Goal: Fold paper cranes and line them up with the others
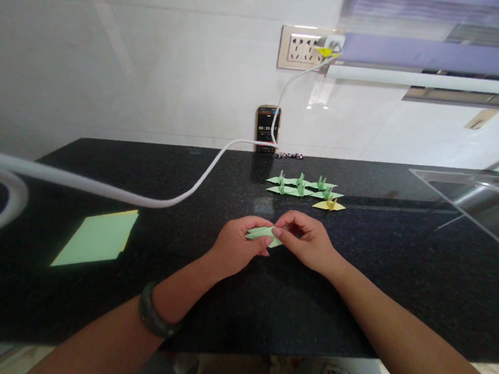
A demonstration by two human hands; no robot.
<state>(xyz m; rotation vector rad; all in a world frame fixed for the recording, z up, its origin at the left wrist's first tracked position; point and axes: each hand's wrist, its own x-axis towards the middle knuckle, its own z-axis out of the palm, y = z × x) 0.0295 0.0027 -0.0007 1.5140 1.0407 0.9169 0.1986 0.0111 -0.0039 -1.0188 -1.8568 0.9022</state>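
Both hands meet above the middle of the black stone counter [376, 293]. My left hand [238, 246] is closed around a small folded piece of light green paper [261, 233]. My right hand [305, 238] pinches the same paper from the right side with thumb and fingers. A dark bracelet sits on my left wrist. Behind the hands, several finished green paper cranes [301, 187] stand in two rows, with one yellow crane [329, 205] at the right front.
A stack of green and yellow paper sheets [97, 238] lies at the left. A phone [267, 129] showing a timer leans against the wall, with a white cable [142, 199] running across the counter. A metal sink [481, 203] is at the right.
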